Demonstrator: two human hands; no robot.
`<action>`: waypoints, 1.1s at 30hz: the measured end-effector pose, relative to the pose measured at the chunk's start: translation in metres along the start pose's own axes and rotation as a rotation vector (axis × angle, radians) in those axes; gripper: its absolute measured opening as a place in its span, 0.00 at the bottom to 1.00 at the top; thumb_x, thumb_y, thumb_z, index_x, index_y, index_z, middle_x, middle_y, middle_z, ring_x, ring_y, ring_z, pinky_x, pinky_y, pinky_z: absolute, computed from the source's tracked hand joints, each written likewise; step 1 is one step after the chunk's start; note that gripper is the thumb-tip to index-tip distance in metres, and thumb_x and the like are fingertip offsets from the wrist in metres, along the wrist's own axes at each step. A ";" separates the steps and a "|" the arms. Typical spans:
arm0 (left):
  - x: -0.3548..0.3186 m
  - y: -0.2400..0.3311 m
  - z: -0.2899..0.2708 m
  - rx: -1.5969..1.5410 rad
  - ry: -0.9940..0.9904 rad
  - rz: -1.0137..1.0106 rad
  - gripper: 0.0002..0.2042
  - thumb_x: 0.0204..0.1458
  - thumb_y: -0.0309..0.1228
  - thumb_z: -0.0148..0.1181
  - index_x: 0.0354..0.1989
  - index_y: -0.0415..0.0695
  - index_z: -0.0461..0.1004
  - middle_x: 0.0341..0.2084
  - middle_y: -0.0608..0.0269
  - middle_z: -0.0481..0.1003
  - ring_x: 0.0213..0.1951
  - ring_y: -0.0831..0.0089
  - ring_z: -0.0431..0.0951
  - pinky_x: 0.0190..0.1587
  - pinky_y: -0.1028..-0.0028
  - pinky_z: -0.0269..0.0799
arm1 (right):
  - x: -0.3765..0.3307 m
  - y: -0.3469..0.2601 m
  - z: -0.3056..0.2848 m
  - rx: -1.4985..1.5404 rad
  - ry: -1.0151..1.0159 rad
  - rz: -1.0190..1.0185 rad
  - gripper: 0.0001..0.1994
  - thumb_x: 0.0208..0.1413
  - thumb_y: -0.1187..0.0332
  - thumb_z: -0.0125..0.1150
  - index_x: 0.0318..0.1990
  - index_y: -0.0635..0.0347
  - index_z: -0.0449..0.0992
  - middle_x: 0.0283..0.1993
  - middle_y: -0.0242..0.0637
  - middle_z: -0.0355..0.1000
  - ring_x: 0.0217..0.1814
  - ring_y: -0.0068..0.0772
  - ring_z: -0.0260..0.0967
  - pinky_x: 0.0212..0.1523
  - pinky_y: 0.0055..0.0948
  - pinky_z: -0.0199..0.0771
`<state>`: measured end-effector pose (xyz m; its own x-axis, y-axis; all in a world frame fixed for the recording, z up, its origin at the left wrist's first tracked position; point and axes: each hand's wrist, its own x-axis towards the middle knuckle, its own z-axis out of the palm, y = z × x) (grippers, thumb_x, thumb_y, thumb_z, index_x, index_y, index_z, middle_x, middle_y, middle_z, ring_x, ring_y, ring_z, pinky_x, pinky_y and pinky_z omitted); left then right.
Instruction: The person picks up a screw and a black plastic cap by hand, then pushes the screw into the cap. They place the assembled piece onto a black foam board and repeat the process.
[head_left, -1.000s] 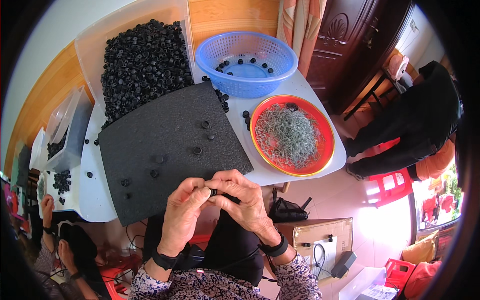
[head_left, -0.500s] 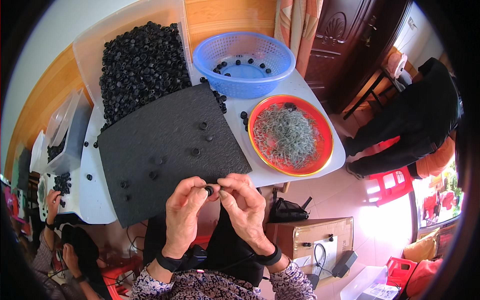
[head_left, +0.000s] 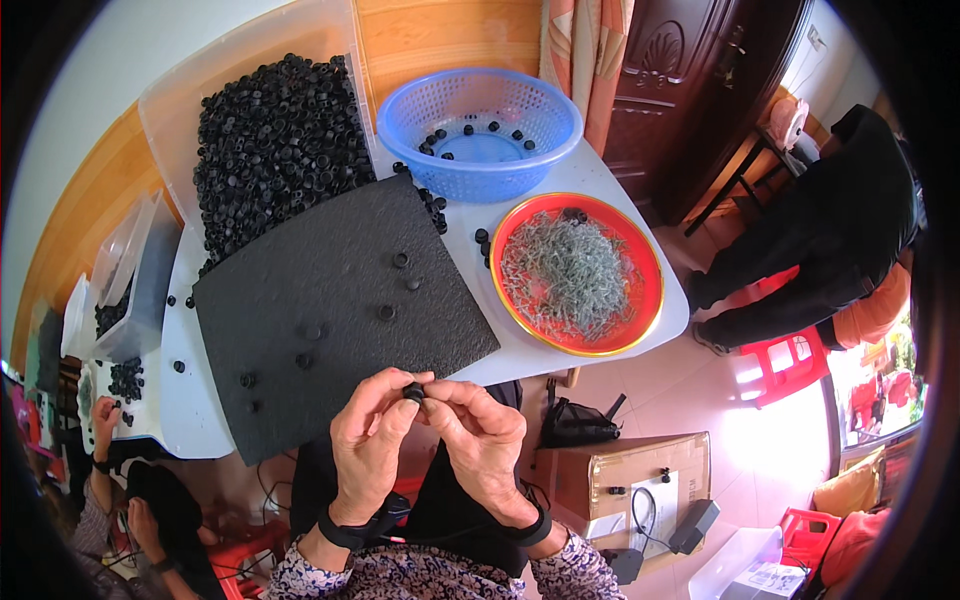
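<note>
Near the mat's front edge, my left hand (head_left: 368,435) pinches a small black ring-shaped cap (head_left: 413,392) between thumb and fingers. The thumb and fingertips of my right hand (head_left: 480,440) are pressed together against the cap's right side; whatever they hold is too small to make out. Beyond my hands lies a dark textured mat (head_left: 350,240) with several loose black caps on it. To the right on the table, a red bowl (head_left: 655,300) with a gold rim holds a heap of thin silvery-grey pieces (head_left: 570,275).
A clear bin (head_left: 165,130) full of black caps (head_left: 280,140) stands at the back left. Behind the bowl is a blue perforated basket (head_left: 480,180) with several caps inside. A cardboard box (head_left: 580,470) sits on the floor at right. Another person's hand (head_left: 105,425) works at far left.
My right fingertips, apart from the cap before, have moved left and now meet it. The cap is turned differently in my left fingers. The view has shifted slightly.
</note>
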<state>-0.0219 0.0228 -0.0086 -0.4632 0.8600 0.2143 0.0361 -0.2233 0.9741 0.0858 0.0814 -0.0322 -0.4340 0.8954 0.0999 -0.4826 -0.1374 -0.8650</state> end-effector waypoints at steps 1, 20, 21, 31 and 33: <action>0.000 0.000 0.001 0.000 0.000 0.002 0.12 0.60 0.26 0.55 0.51 0.35 0.70 0.47 0.49 0.76 0.46 0.72 0.76 0.51 0.72 0.73 | 0.000 0.000 -0.001 -0.009 0.000 -0.009 0.08 0.58 0.82 0.59 0.45 0.71 0.77 0.41 0.36 0.75 0.43 0.24 0.75 0.47 0.22 0.76; 0.006 0.005 0.000 0.351 -0.055 0.229 0.11 0.58 0.25 0.56 0.48 0.36 0.74 0.43 0.50 0.79 0.43 0.65 0.81 0.45 0.71 0.76 | 0.002 -0.001 -0.003 -0.271 0.003 -0.193 0.08 0.56 0.83 0.59 0.43 0.68 0.76 0.41 0.36 0.76 0.41 0.19 0.73 0.43 0.19 0.74; 0.005 0.005 0.001 0.340 -0.052 0.199 0.11 0.58 0.26 0.56 0.48 0.36 0.74 0.43 0.50 0.79 0.43 0.64 0.81 0.45 0.71 0.76 | 0.002 -0.001 -0.004 -0.271 0.001 -0.192 0.08 0.56 0.83 0.59 0.43 0.68 0.76 0.41 0.36 0.76 0.41 0.19 0.73 0.43 0.19 0.74; -0.001 0.009 0.002 0.316 -0.043 0.111 0.21 0.59 0.28 0.57 0.59 0.36 0.62 0.42 0.48 0.79 0.41 0.70 0.80 0.42 0.76 0.74 | 0.006 0.001 -0.012 -0.370 -0.041 -0.248 0.11 0.54 0.83 0.61 0.44 0.65 0.76 0.37 0.36 0.76 0.36 0.20 0.74 0.36 0.18 0.74; 0.000 0.006 0.000 0.416 -0.076 0.166 0.23 0.58 0.28 0.58 0.60 0.36 0.59 0.41 0.47 0.80 0.42 0.69 0.81 0.44 0.74 0.75 | 0.007 0.001 -0.015 -0.415 -0.051 -0.290 0.11 0.54 0.84 0.61 0.44 0.65 0.76 0.36 0.36 0.76 0.35 0.20 0.74 0.36 0.18 0.73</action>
<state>-0.0219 0.0212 -0.0026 -0.3550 0.8628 0.3599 0.4647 -0.1711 0.8688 0.0935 0.0941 -0.0397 -0.3682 0.8487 0.3797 -0.2503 0.3028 -0.9196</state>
